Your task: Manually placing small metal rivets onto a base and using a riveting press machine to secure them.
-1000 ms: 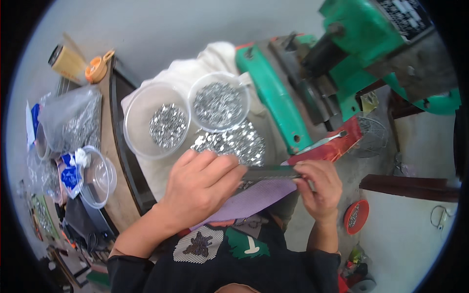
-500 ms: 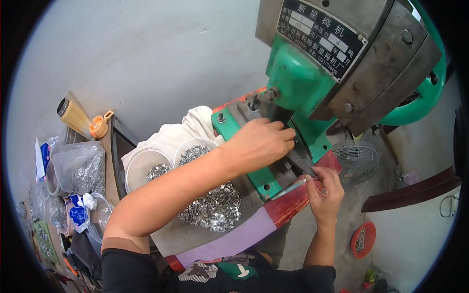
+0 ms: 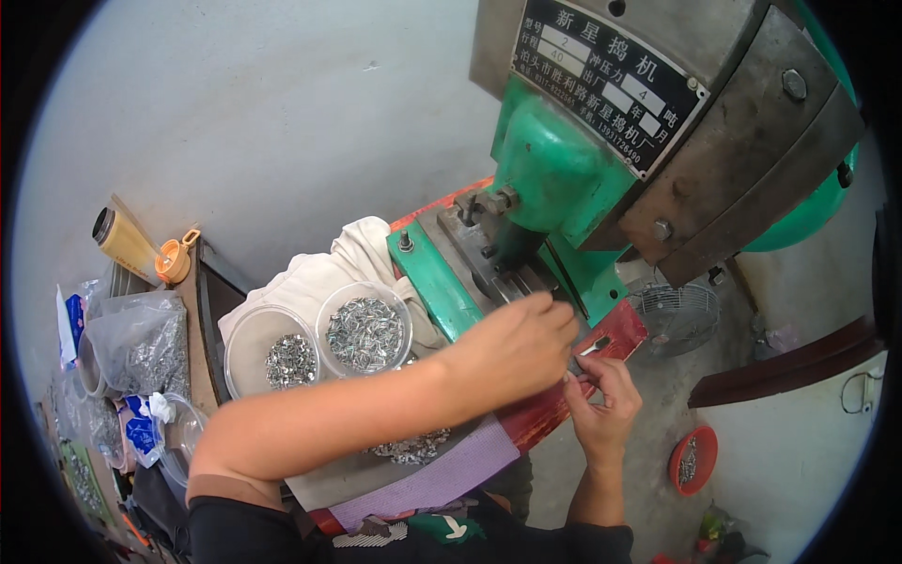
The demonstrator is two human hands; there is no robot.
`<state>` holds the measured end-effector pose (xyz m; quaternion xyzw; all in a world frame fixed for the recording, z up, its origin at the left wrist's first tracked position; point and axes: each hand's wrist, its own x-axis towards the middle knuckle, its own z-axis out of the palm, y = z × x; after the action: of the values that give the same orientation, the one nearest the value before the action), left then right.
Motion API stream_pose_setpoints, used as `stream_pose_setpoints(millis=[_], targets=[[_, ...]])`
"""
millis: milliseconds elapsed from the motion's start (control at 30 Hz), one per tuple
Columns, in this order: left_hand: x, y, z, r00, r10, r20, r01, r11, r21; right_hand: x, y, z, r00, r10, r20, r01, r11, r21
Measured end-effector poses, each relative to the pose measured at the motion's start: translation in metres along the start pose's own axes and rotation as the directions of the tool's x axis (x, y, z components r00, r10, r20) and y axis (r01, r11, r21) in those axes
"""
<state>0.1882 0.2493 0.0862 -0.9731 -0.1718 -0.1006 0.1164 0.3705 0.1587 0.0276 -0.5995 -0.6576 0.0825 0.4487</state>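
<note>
My left hand (image 3: pixel 521 346) reaches across from the left, its fingers bent and closed just in front of the green press (image 3: pixel 554 160). What it pinches, if anything, is hidden behind the knuckles. Close beside it, my right hand (image 3: pixel 606 404) has thumb and fingers closed on the end of a grey metal strip (image 3: pixel 575 366), mostly covered by the hands. By the right fingertips a small whitish, shiny piece (image 3: pixel 594 346) shows. The press's dark ram (image 3: pixel 517 246) stands over a steel die (image 3: pixel 489 273) beyond my left hand.
Left of the press stand two clear round tubs (image 3: pixel 365 329) of small shiny metal parts, by a cream cloth (image 3: pixel 352 246). A metal heap (image 3: pixel 413 445) lies partly under my left forearm. A bottle (image 3: pixel 127 242) and bags are far left; a fan (image 3: pixel 672 315) and red bowl (image 3: pixel 693 461) stand right.
My left hand has drawn back from the die toward my right hand, and the two now nearly meet. The long strip seen before is mostly covered. The view has shifted slightly.
</note>
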Motion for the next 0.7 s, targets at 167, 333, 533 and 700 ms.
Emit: stream_pose_setpoints(millis=[167, 333, 533, 700], targets=[[-0.019, 0.026, 0.016, 0.983, -0.180, -0.034, 0.183, 0.977, 0.111, 0.013, 0.016, 0.027, 0.998, -0.048, -0.026, 0.052, 0.988, 0.147], [-0.022, 0.038, 0.028, 0.937, -0.332, -0.105, 0.341, 0.936, 0.089, 0.043, 0.051, 0.019, 0.964, 0.241, 0.113, -0.266, 0.877, 0.399], [-0.019, 0.050, 0.038, 0.872, -0.463, -0.158, 0.472, 0.881, 0.022, 0.093, 0.062, 0.053, 0.953, -0.114, 0.282, 0.051, 0.974, 0.222], [-0.020, 0.055, 0.041, 0.861, -0.478, -0.172, 0.483, 0.876, -0.014, 0.105, 0.079, 0.056, 0.909, -0.140, 0.392, 0.037, 0.966, 0.257]])
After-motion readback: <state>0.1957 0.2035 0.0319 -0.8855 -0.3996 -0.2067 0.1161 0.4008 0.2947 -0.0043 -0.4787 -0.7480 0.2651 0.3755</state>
